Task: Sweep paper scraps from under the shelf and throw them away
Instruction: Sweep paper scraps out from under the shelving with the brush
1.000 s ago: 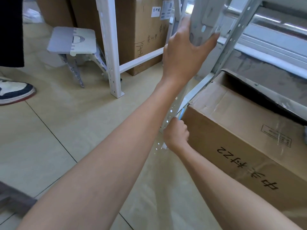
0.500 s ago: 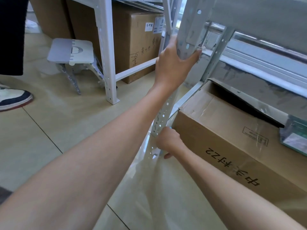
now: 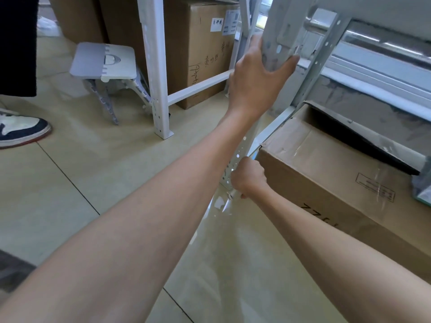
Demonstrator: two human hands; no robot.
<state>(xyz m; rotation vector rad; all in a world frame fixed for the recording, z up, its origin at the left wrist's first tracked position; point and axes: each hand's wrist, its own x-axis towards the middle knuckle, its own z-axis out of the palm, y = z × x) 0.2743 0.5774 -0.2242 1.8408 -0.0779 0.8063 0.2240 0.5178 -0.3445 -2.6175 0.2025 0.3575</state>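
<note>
A white paper scrap (image 3: 219, 202) lies on the floor (image 3: 93, 183) at the shelf post (image 3: 235, 164), just below the right hand (image 3: 248, 177), whose closed fingers hide whatever they hold. It has barely shifted, so sweeping continues. At 12 o'clock, the left hand (image 3: 254, 82) still grips the shelf (image 3: 282, 31).

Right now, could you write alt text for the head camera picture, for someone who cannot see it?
A person's left hand grips the white perforated shelf post high up while the right hand is closed around something near its foot, beside a cardboard box on the tiled floor. A folding stool stands behind, with another person's shoe at left.
</note>
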